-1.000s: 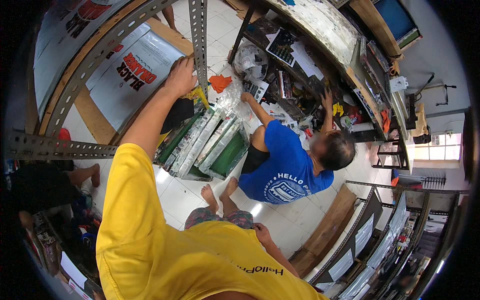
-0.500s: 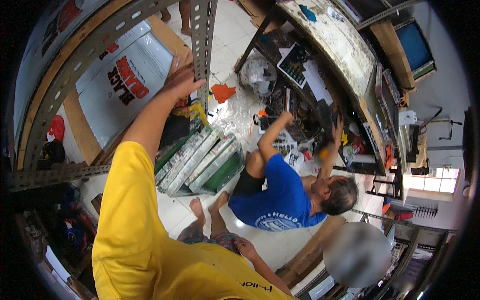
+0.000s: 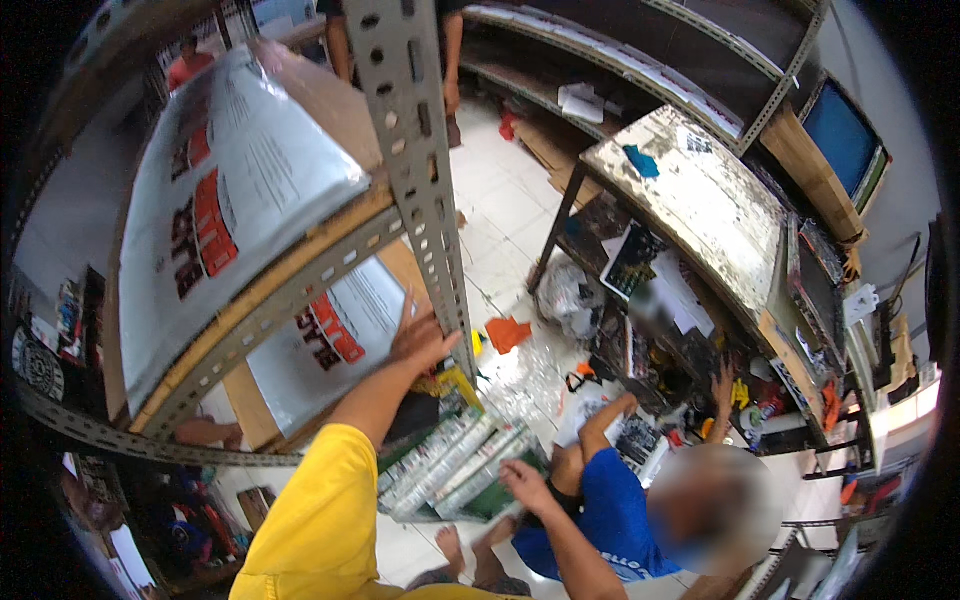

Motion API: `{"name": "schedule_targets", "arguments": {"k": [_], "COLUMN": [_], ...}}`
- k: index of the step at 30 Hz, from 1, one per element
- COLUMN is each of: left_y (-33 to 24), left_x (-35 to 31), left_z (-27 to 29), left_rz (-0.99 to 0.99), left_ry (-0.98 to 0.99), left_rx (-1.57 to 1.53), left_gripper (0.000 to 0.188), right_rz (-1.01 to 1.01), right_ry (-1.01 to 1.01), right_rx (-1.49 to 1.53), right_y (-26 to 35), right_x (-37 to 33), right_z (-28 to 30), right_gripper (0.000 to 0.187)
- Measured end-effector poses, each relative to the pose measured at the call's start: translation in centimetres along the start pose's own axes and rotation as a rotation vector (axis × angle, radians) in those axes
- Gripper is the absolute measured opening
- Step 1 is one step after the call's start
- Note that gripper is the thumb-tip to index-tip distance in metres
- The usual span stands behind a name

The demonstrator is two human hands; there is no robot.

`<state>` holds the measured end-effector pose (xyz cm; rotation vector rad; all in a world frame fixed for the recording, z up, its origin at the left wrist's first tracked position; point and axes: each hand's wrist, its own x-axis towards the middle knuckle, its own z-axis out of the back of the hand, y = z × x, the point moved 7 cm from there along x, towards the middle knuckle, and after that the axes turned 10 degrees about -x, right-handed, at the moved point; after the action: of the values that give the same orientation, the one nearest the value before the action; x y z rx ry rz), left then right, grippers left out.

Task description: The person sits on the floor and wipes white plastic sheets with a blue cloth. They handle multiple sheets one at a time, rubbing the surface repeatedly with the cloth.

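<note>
My left hand (image 3: pixel 422 345) is open, fingers spread, at the edge of the lower rack shelf. It lies beside a grey plastic package (image 3: pixel 335 340) with dark and orange-red print, close to the perforated metal upright (image 3: pixel 405 130). My right hand (image 3: pixel 527 487) hangs over several upright flat frames (image 3: pixel 455 465) with worn, pale edges, standing on the floor. Its fingers are loosely bent and apart, with nothing visible in them. A larger grey printed package (image 3: pixel 240 180) lies on the wooden upper shelf above my left hand.
A person in a blue shirt (image 3: pixel 605 510) crouches at the right, reaching under a stained table (image 3: pixel 690 170). Papers and a clear plastic bag (image 3: pixel 570 300) lie beneath and beside it. An orange cloth (image 3: pixel 508 335) is on the tiled floor. Another person stands behind the rack.
My view has lifted, bringing the upper shelf and far racks in. My right hand has come up from beside my leg to above the frames. My left hand stays at the lower shelf.
</note>
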<state>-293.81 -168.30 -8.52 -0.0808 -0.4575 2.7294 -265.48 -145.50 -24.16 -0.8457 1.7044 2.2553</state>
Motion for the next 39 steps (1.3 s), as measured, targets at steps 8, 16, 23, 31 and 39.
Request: {"name": "schedule_targets", "arguments": {"k": [8,16,23,31,39], "left_y": [-1.1,-1.2,-0.8,-0.2,0.7], "left_x": [-0.5,-0.4,0.0,-0.3,0.0], "left_z": [2.8,1.8,2.1,2.4,0.6], "left_rz": [-0.006,-0.005,0.024,0.048,0.045], "left_ry": [-0.042,-0.043,-0.022,-0.035,-0.075], "left_rx": [0.024,-0.023,-0.016,-0.048,0.1], "left_gripper": [0.061,0.059,0.049,0.051,0.051], "right_rz": [0.344,0.176,-0.001,0.014,-0.162], "right_ry": [-0.242,-0.197,-0.239,-0.256,-0.394], "right_rx": [-0.042,-0.176,-0.239,-0.311,-0.008], "right_y": [18.5,22.2,19.6,13.7,-2.0], "right_x": [13.9,23.4,29.9,27.5,15.6], "right_z": [10.8,15.2,17.2,10.5,0.0], "right_gripper": [0.031,0.048,0.061,0.047,0.028]}}
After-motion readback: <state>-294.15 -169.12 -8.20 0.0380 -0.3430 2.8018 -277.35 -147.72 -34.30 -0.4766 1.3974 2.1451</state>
